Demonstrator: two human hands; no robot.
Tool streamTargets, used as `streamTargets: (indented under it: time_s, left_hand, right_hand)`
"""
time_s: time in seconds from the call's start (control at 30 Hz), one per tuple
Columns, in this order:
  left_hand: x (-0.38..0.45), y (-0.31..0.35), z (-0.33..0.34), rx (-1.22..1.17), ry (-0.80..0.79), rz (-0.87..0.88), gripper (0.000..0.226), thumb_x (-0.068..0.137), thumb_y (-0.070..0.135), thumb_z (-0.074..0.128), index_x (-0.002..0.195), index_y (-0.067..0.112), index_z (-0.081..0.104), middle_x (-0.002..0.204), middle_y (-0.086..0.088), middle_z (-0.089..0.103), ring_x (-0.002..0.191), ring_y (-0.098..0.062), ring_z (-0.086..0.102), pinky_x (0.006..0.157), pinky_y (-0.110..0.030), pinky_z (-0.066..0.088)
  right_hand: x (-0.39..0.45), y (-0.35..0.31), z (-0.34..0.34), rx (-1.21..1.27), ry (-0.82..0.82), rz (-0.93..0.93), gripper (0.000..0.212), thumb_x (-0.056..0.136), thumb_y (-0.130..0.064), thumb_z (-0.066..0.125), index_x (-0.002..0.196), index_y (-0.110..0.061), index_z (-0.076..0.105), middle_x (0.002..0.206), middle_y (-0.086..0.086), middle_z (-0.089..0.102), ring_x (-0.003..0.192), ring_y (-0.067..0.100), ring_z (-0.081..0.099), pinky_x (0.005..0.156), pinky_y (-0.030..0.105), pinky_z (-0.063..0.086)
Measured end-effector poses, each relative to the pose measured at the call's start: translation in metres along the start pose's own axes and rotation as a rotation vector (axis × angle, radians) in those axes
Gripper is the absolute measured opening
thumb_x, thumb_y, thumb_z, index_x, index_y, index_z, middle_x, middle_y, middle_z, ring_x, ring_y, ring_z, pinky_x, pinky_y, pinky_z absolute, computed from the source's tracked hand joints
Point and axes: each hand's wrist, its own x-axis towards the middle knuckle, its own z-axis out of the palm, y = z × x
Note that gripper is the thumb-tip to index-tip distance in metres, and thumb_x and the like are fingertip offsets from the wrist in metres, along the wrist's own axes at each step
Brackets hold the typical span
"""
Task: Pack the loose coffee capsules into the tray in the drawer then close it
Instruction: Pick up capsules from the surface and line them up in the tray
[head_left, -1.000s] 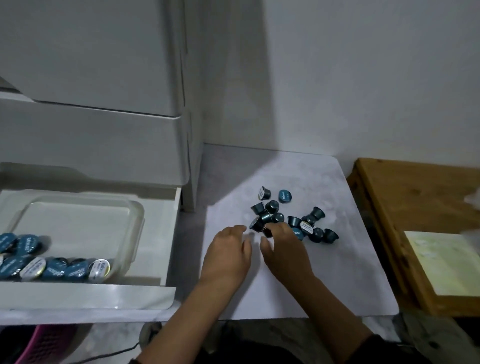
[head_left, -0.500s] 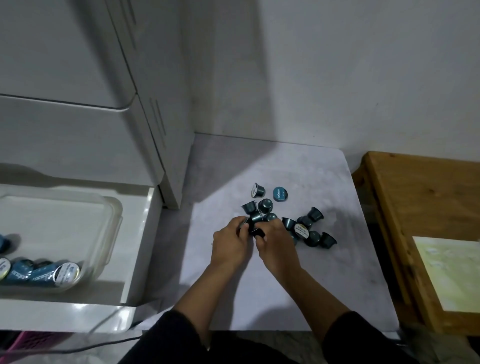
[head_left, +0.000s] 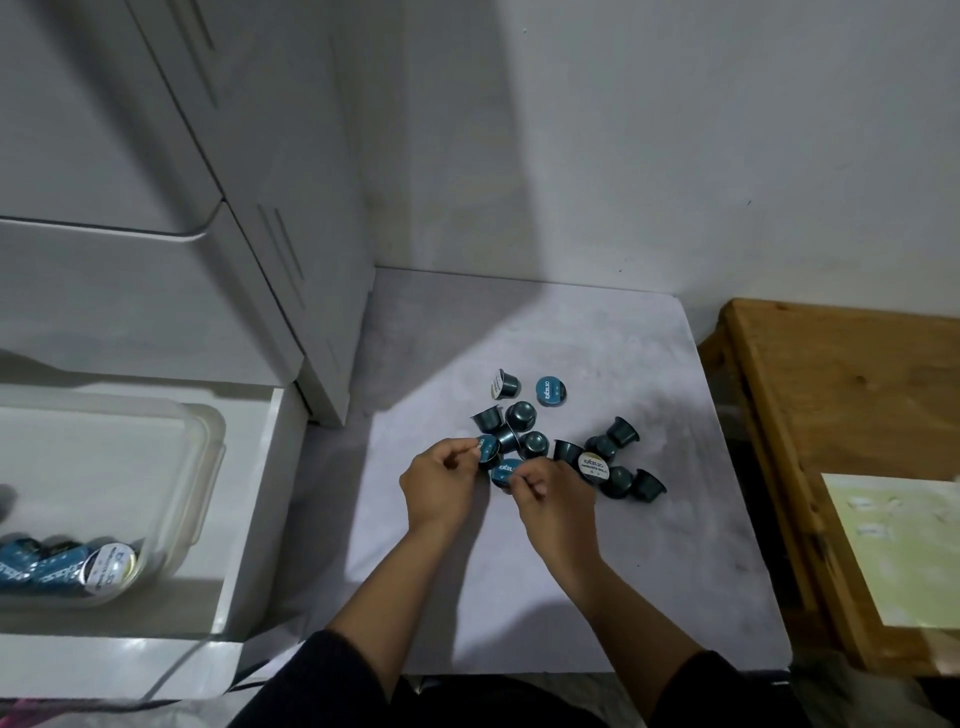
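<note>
- Fingers (head_left: 470, 451) of my left hand (head_left: 441, 486) pinch one capsule (head_left: 487, 448); my right hand (head_left: 553, 499) pinches another capsule (head_left: 506, 472), gathering both for the tray (head_left: 205, 431) left of the capsule pile (head_left: 571, 441).

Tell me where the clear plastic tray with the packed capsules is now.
In the head view, the clear plastic tray sits in the open white drawer at the left edge, left of the grey tabletop with the loose dark capsules.

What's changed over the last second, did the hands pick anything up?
Yes. Both hands closed in on the pile: the left hand now pinches a capsule and the right hand holds another. The other loose capsules, tray and open drawer stayed put.
</note>
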Motion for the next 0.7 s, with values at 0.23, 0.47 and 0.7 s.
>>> streamTargets:
  time_s: [0.23,0.47,0.7]
  left_hand:
    - [-0.004,0.008,-0.006,-0.03,0.026,0.048,0.017,0.085,0.01,0.06,0.091,0.018,0.073,0.083,0.006,0.071,0.072,0.004,0.06,0.061,0.007,0.037]
    - [-0.007,0.04,-0.035,-0.091,-0.008,0.21,0.029,0.085,0.009,0.057,0.076,0.032,0.07,0.08,0.011,0.073,0.076,-0.007,0.065,0.074,-0.017,0.049]
    - [-0.02,0.077,-0.113,0.068,-0.048,0.423,0.028,0.085,0.011,0.058,0.077,0.034,0.071,0.076,0.012,0.072,0.067,-0.005,0.063,0.063,-0.006,0.043]
  right_hand:
    - [0.0,-0.015,-0.016,0.171,-0.088,0.171,0.016,0.081,-0.008,0.056,0.072,-0.015,0.066,0.066,0.0,0.063,0.065,0.011,0.055,0.064,0.021,0.039]
    - [0.012,-0.045,-0.049,0.376,0.036,0.106,0.019,0.081,0.0,0.058,0.083,-0.011,0.073,0.066,-0.004,0.065,0.052,-0.016,0.055,0.053,0.0,0.039]
    - [0.009,-0.099,-0.069,0.599,-0.052,-0.011,0.021,0.084,0.006,0.057,0.081,-0.01,0.069,0.069,-0.001,0.068,0.055,-0.007,0.06,0.054,0.006,0.045]
